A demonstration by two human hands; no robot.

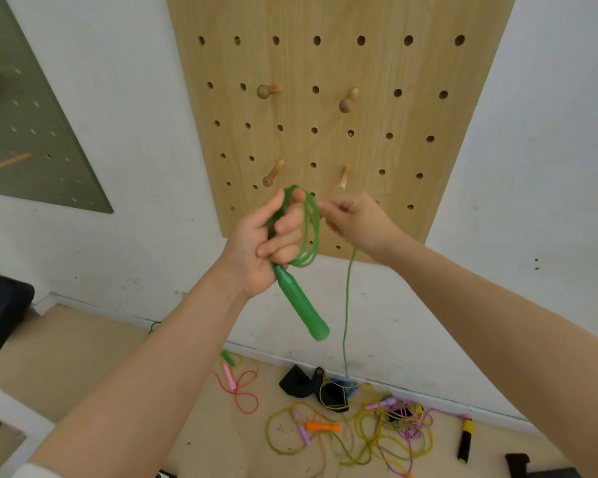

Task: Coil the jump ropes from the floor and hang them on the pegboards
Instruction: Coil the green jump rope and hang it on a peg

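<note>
A person stands before a wooden pegboard (394,115) on a white wall, midway through coiling a green jump rope (309,229). The left hand (259,250) is curled tight around the top of the rope's green handle (301,305) and around several finished loops gathered above it, so the coil cannot spring apart while more cord is added; the handle hangs down and to the right below the fist. The right hand (353,219), just beside the coil, pinches the running strand between closed fingertips, apparently to lay the next loop against the others, though the exact finger contact is hard to make out at this angle. From that pinch the loose strand drops straight down toward the floor (83,357), so a good length appears to remain uncoiled. The coil is held directly in front of the board's lower pegs (273,174), a sensible spot for hooking it on once the winding is finished; all four wooden pegs in view are bare. Below, against the skirting, lies a tangle of other jump ropes (377,426) in yellow, purple, orange and pink, with a red rope (242,391) lying apart to the left. A grey-green pegboard (32,132) hangs further left on the same wall.
</note>
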